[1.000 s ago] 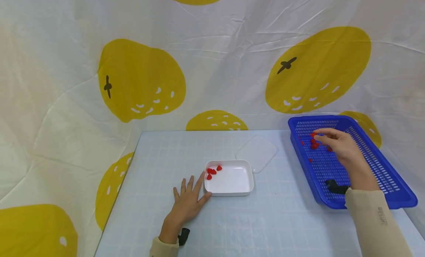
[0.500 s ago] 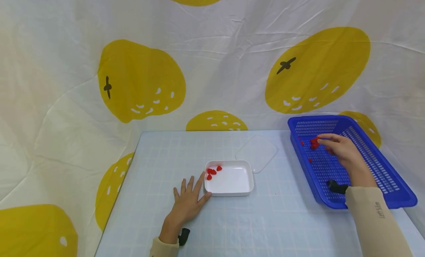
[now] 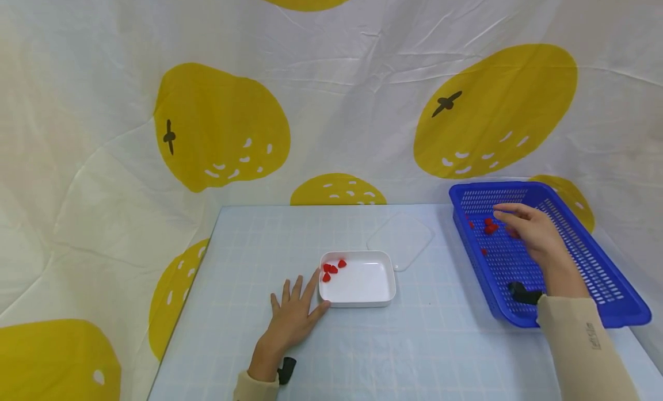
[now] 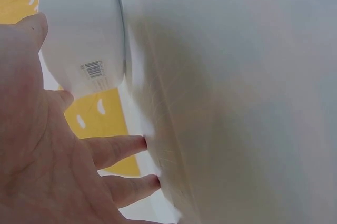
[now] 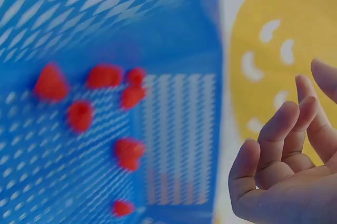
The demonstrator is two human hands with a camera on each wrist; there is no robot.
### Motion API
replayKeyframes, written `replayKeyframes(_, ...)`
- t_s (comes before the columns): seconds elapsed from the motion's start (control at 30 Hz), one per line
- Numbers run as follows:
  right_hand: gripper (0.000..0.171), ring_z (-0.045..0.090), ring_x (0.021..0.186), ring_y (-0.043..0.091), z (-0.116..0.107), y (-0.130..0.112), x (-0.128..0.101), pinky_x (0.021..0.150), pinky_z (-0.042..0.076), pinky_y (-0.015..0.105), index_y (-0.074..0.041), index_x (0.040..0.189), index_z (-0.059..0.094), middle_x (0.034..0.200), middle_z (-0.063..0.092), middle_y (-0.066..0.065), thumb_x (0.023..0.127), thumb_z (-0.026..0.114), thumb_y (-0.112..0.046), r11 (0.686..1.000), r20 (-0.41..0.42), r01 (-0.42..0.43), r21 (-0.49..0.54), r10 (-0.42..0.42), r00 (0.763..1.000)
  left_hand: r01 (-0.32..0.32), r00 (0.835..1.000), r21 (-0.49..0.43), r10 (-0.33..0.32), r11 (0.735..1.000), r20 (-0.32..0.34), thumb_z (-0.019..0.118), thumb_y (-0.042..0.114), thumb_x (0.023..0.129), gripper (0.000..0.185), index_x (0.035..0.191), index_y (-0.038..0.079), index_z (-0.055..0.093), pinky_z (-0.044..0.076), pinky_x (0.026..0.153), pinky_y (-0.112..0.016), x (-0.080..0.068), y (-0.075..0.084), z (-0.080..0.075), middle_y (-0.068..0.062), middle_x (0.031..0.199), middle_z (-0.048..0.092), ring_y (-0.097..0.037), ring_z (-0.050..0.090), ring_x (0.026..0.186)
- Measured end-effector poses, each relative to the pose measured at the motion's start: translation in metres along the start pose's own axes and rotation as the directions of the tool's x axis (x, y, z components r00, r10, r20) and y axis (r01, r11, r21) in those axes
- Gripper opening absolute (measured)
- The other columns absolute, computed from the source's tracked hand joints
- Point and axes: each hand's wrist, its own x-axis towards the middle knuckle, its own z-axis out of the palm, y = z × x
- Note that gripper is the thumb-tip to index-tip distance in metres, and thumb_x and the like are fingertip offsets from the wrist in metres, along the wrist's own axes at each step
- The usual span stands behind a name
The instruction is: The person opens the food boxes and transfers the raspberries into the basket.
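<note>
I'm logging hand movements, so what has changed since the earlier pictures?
The right hand has lifted slightly from the red pieces in the blue basket. No piece shows at its fingertips now; one may have been let go. The left hand at the white tray, the four red pieces inside and the clear sheet stayed put.

So it's basically a curtained-off table nook: white sheeting printed with big yellow fruit-like shapes hangs behind and beside a table with a faint pale-blue check. Sheeting hides the room beyond, so home or studio, can't really tell.
</note>
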Motion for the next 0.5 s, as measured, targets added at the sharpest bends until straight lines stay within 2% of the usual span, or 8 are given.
replayKeyframes(0.13, 0.048, 0.051, 0.082, 0.017, 0.013, -0.024, -0.013, 0.071, 0.043, 0.027, -0.015, 0.133, 0.065, 0.092, 0.057, -0.01, 0.094, 0.068, -0.043, 0.996, 0.0, 0.081, -0.03, -0.081, 0.997, 0.003, 1.0, 0.004, -0.003, 1.0, 0.003, 0.051, 0.066, 0.094, 0.082, 0.161, 0.037, 0.013, 0.001, 0.107, -0.077, 0.0, 0.0, -0.001, -0.02, 0.161, 0.026, -0.051, 0.011, 0.147)
replayKeyframes(0.27, 0.042, 0.051, 0.087, 0.018, 0.031, -0.042, -0.025, 0.078, 0.04, 0.032, -0.015, 0.13, 0.067, 0.091, 0.056, -0.004, 0.096, 0.067, -0.039, 0.986, 0.037, 0.168, -0.026, -0.167, 0.985, 0.004, 1.0, 0.005, -0.004, 1.0, 0.005, 0.051, 0.066, 0.094, 0.082, 0.161, 0.037, 0.013, 0.001, 0.107, -0.078, -0.001, 0.0, -0.001, -0.021, 0.161, 0.026, -0.051, 0.011, 0.146)
replayKeyframes(0.4, 0.033, 0.051, 0.083, 0.02, 0.054, -0.05, -0.031, 0.073, 0.046, 0.027, -0.011, 0.126, 0.067, 0.084, 0.054, 0.001, 0.098, 0.067, -0.028, 0.967, 0.087, 0.251, 0.04, -0.253, 0.963, 0.003, 1.0, 0.007, -0.003, 1.0, 0.005, 0.051, 0.066, 0.094, 0.082, 0.161, 0.037, 0.013, 0.001, 0.106, -0.078, -0.001, 0.0, -0.001, -0.021, 0.161, 0.026, -0.051, 0.011, 0.146)
replayKeyframes(0.5, 0.028, 0.051, 0.085, 0.019, 0.071, -0.054, -0.033, 0.073, 0.048, 0.023, -0.011, 0.123, 0.069, 0.086, 0.054, 0.0, 0.098, 0.067, -0.023, 0.955, 0.123, 0.284, 0.089, -0.294, 0.948, 0.004, 1.0, 0.007, -0.004, 1.0, 0.007, 0.051, 0.066, 0.094, 0.082, 0.161, 0.037, 0.013, 0.001, 0.106, -0.078, 0.0, 0.0, 0.0, -0.02, 0.161, 0.026, -0.05, 0.011, 0.147)
